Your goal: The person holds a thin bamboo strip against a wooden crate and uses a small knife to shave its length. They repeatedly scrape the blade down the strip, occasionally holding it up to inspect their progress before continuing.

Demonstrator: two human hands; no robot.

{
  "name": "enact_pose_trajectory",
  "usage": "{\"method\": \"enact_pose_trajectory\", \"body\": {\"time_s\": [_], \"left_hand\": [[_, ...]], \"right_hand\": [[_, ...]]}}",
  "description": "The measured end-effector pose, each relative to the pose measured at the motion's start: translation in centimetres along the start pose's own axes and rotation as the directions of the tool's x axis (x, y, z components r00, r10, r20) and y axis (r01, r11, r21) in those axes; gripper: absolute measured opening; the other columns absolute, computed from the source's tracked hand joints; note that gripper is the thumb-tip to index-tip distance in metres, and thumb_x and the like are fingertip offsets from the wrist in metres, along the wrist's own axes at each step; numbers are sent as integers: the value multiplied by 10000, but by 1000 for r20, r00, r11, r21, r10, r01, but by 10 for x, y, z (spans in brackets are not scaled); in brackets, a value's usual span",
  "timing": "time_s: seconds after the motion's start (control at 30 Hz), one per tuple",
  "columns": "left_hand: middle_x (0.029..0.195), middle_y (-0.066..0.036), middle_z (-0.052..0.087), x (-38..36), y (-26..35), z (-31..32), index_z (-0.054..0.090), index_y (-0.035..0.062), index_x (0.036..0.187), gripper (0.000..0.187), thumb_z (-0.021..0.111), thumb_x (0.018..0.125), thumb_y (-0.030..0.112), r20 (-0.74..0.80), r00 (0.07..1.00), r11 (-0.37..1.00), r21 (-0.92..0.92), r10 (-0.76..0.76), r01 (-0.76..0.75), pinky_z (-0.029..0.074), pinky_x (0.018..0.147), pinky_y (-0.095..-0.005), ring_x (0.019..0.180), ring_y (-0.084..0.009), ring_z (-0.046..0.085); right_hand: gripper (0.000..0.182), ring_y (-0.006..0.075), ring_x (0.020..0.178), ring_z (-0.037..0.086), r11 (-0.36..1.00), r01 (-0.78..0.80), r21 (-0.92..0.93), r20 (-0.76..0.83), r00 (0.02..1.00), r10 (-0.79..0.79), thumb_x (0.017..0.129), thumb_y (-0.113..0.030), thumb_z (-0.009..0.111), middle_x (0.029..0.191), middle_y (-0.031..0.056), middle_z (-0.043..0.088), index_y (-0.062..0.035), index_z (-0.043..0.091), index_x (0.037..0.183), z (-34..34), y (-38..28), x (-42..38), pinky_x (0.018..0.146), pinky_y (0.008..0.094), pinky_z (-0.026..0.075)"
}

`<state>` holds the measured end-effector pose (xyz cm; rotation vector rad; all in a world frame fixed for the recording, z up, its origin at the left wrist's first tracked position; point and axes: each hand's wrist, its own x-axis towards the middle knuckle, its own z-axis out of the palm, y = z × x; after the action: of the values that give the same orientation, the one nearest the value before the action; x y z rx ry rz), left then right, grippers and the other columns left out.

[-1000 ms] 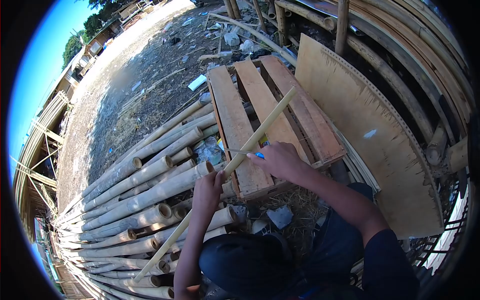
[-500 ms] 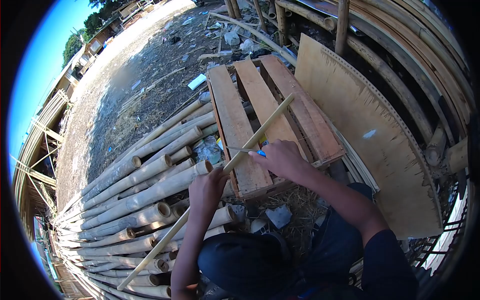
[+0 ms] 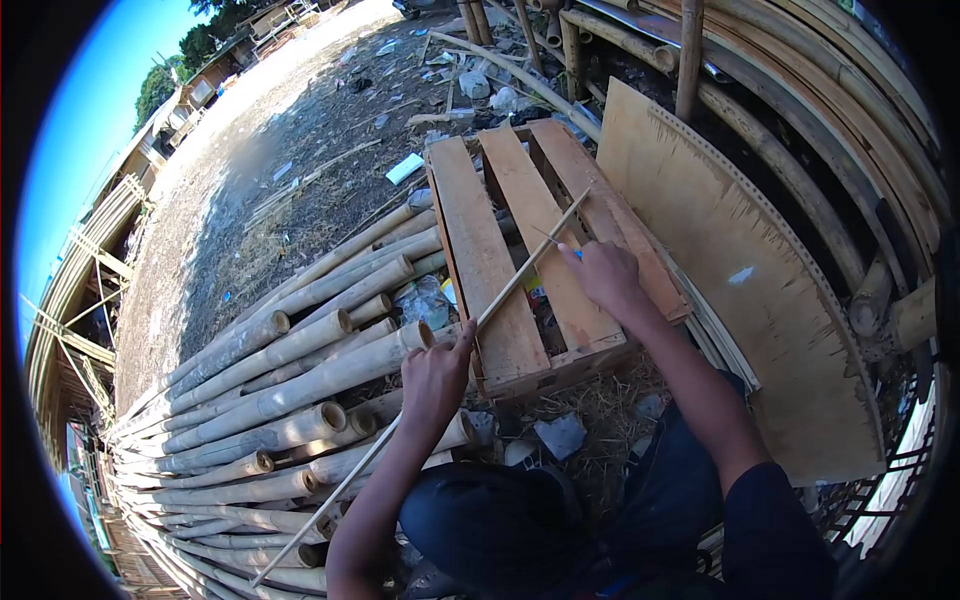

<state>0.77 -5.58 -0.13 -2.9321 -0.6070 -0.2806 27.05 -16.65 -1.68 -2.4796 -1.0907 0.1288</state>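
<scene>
A long, thin bamboo strip slants across a slatted wooden crate, its far end over the right-hand slat. My left hand is closed around the strip just off the crate's near left corner. Behind that hand the strip's lower length runs down over the bamboo poles. In my right hand is a knife with a bit of blue handle showing, its thin blade close to the strip's upper part. The fingers wrap round the handle and hide most of it.
Cut bamboo poles lie stacked to the left. A curved plywood sheet leans at the right, beside a rack of poles and boards. Litter and a stone lie on the ground near my knees.
My right hand has moved up and away along the strip with the knife. The strip now shows a narrower side, and my left hand is slightly to the right in view.
</scene>
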Motion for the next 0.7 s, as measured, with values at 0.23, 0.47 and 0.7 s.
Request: {"method": "enact_pose_trajectory", "body": {"time_s": [0.23,0.47,0.7], "left_hand": [[690,-61,612,-3,9,-6,521,140,1397,587,597,815,106,26,998,997,65,50,-51,479,629,-372,589,-224,626],[716,-47,616,-2,17,-3,467,95,1435,621,565,822,85,20,992,970,209,125,-127,470,696,-334,632,-180,637],[736,-59,609,-8,16,-3,437,72,1450,626,549,835,86,32,991,978,158,130,-133,464,681,-353,630,-194,639]], "right_hand": [[590,382,735,690,996,92,13,123,988,-93,971,-494,481,707,223,671,0,705,738,-12,-26,-30,667,495,534],[576,341,694,695,993,52,-101,61,997,-46,962,-499,495,681,200,668,-22,718,729,-7,-11,-6,632,453,537],[557,340,647,685,992,18,-127,-56,998,-25,959,-486,500,672,194,668,-33,720,722,3,17,17,589,467,523]]}}
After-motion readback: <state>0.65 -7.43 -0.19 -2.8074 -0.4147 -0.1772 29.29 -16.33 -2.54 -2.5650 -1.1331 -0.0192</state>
